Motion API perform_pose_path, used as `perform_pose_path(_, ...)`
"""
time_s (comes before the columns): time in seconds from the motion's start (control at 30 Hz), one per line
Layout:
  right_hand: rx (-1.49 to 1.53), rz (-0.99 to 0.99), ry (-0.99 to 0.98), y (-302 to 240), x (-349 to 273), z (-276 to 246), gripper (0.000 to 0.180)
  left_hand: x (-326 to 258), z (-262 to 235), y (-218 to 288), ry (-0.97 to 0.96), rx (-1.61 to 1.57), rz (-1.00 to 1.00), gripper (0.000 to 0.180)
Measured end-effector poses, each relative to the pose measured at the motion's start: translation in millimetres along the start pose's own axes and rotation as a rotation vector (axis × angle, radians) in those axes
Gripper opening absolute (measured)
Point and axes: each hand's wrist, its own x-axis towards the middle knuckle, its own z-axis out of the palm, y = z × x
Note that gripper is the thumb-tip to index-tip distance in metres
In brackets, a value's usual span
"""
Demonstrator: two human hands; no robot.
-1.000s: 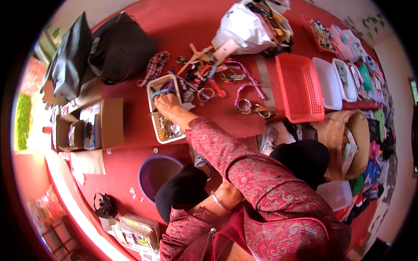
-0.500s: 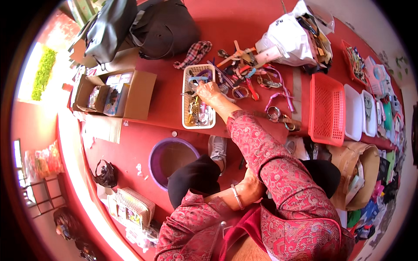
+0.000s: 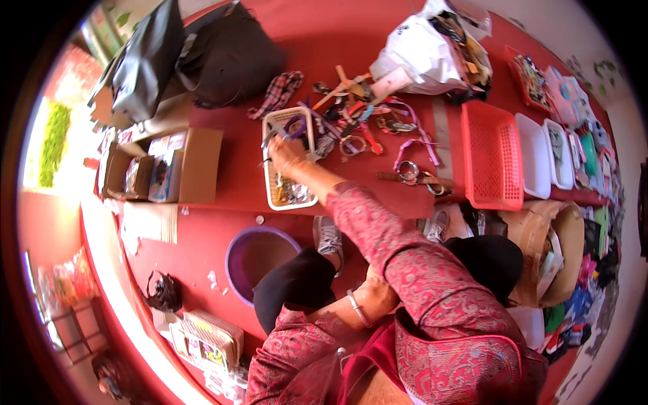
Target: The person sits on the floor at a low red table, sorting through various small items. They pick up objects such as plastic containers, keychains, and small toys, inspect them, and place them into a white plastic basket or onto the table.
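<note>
My right hand [image 3: 287,156] reaches into a cream plastic basket [image 3: 312,138] on the raised red surface. Its fingers are bent together near the basket's left wall, around something too small to make out. Inside the basket, a purple strap [image 3: 295,125] lies beyond the hand, and shiny wristwatches [image 3: 291,192] are heaped at the near end. My left hand [image 3: 378,294], with a bangle at the wrist, rests in front of my body under the right forearm. That forearm hides its fingers.
Right of the basket lies a tangle of watches and straps [image 3: 364,128]. A white bag [image 3: 422,61], a red basket [image 3: 493,155] and white trays [image 3: 533,155] stand further right. At left are a cardboard box [image 3: 200,165] and dark bags [image 3: 233,61]; below sits a purple tub [image 3: 233,266].
The view has shifted, so most things appear further left. My right hand has moved toward the basket's left wall. The left hand stays under the right forearm.
</note>
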Motion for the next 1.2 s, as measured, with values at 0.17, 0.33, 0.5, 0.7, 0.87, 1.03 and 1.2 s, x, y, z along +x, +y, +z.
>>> perform_pose_path(0.17,-0.119,0.061,-0.068,-41,-32,-31,0.019,-10,38,-4,-0.011,-0.292,0.010,0.046)
perform_pose_path(0.33,-0.317,-0.015,-0.095,-32,-38,-14,0.047,-15,62,-6,0.014,-0.273,0.096,0.042)
perform_pose_path(0.5,-0.396,-0.127,-0.283,-30,-29,-18,0.040,-11,103,-11,0.755,-0.244,0.225,0.044)
perform_pose_path(0.7,1.165,0.218,-0.024,11,6,22,0.025,4,60,-2,0.442,-0.329,0.164,0.043)
perform_pose_path(0.87,0.118,0.135,-0.124,3,-70,-105,0.015,30,72,5,0.172,0.154,0.007,0.028)
perform_pose_path(1.03,0.568,0.542,0.064,127,-134,-154,0.010,44,58,14,0.351,0.261,-0.134,0.005)
perform_pose_path(1.2,1.320,0.855,0.203,161,-150,-128,0.005,60,61,16,0.277,0.141,-0.106,0.010)
